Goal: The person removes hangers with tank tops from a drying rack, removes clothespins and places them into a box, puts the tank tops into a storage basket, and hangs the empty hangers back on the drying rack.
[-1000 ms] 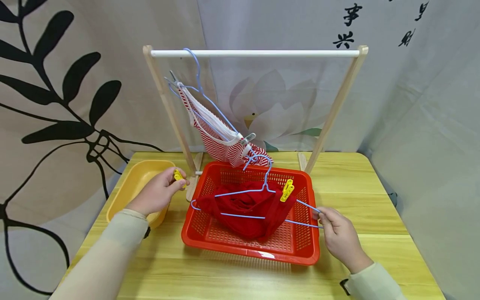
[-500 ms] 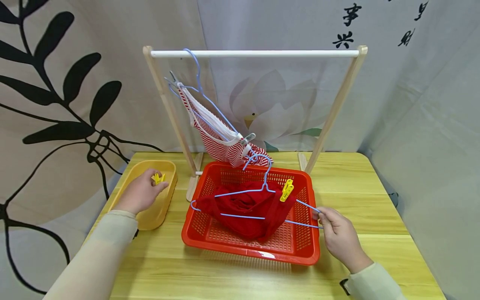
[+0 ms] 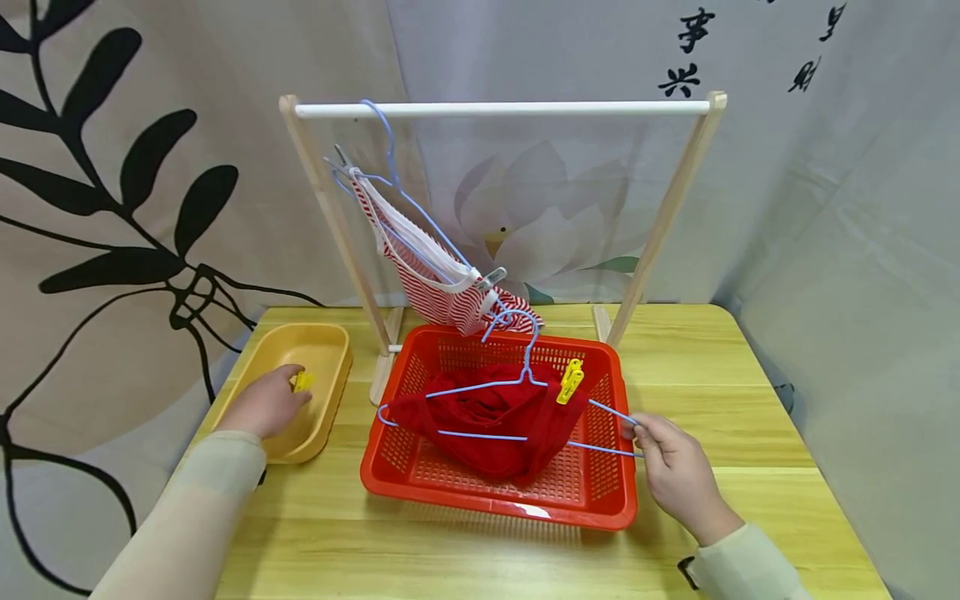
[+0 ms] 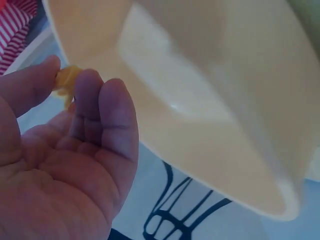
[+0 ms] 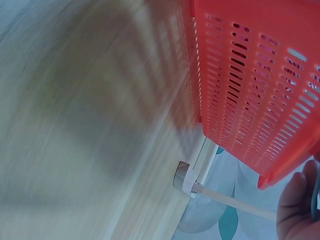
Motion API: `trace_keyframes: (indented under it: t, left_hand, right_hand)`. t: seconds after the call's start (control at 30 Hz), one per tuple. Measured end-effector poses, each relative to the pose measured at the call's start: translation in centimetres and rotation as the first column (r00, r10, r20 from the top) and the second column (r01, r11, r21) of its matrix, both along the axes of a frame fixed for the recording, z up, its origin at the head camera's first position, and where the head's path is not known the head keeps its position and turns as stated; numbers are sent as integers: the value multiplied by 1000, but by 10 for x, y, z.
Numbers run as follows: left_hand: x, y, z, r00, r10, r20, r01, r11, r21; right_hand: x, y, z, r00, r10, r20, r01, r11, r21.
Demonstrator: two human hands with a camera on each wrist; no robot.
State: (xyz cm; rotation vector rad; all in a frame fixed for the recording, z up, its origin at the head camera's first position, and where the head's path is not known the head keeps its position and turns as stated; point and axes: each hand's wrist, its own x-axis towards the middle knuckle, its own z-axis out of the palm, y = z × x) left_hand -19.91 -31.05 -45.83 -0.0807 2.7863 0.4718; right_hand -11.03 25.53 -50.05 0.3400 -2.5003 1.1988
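Over the yellow tray (image 3: 330, 400), my left hand (image 3: 266, 402) pinches a yellow clothespin (image 3: 302, 382) between thumb and fingertips; the left wrist view shows the same clothespin (image 4: 67, 82) partly hidden by the fingers. My right hand (image 3: 675, 467) grips the right end of a blue hanger (image 3: 611, 448) beside the red basket (image 3: 498, 506). Red cloth (image 3: 487, 417) is on that hanger, lying over the basket. Another yellow clothespin (image 3: 571, 382) is clipped at the cloth's right side. The right wrist view catches only part of the right hand (image 5: 300, 205) at its edge.
Behind the basket stands a wooden rack with a white rod (image 3: 525, 109). From its left part hangs a blue hanger (image 3: 392, 150) with a red-and-white striped garment (image 3: 442, 296), held by grey clips. All stands on a wooden table (image 3: 720, 400).
My left hand has moved left and down with the yellow clothespin, from beside the basket to over the yellow tray. My right hand has stayed in place on the hanger.
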Motion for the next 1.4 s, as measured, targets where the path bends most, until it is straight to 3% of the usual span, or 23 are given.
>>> trace_keyframes:
  t: [0.17, 0.83, 1.4]
  left_hand:
    - [6, -6, -10, 1000, 16, 22, -16, 1000, 11]
    - [15, -15, -34, 998, -34, 48, 32, 998, 48]
    - [11, -12, -50, 996, -73, 41, 74, 997, -28]
  right_hand:
    - [-2, 0, -2, 1000, 7, 2, -7, 1000, 9]
    - [-3, -2, -2, 1000, 8, 23, -8, 1000, -8]
    - [1, -3, 0, 1000, -1, 9, 1, 1000, -26]
